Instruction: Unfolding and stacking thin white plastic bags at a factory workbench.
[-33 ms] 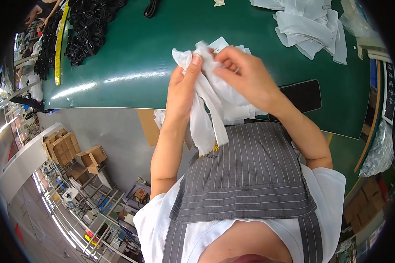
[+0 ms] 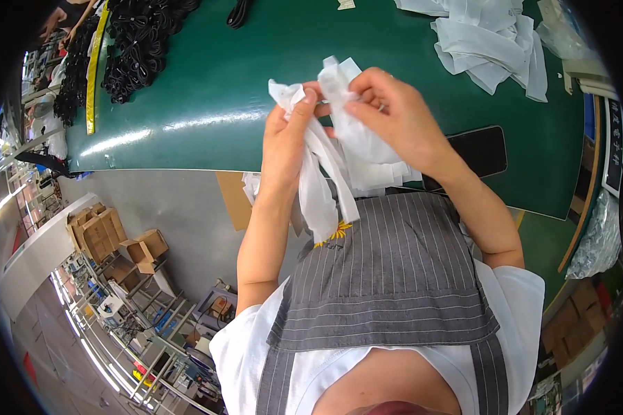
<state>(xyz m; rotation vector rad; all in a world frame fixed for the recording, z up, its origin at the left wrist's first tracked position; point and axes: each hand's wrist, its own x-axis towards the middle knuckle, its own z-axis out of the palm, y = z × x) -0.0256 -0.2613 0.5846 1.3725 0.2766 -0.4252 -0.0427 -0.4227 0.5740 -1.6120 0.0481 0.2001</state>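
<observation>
Above the table's near edge, my left hand [image 2: 284,145] is closed around a bunch of thin white plastic bags [image 2: 315,197]. Their long ends hang down in front of the apron. My right hand [image 2: 405,124] pinches another white plastic bag [image 2: 353,131] between thumb and fingers, just right of the bunch. A gap shows between the upper ends of the two. Beneath my right hand, more flat white pieces [image 2: 377,176] lie at the table edge, partly hidden by the held bag.
A dark phone-like slab [image 2: 481,149] lies right of my hands on the green table [image 2: 208,76]. Loose white bags [image 2: 488,45] are heaped at the far right. Coiled black cables [image 2: 135,59] lie far left, beside a yellow strip [image 2: 95,76]. Cardboard boxes [image 2: 100,232] stand beyond the table.
The upper end of the bag in my right hand has come away from the bunch in my left, slightly up and right. My left hand has hardly moved.
</observation>
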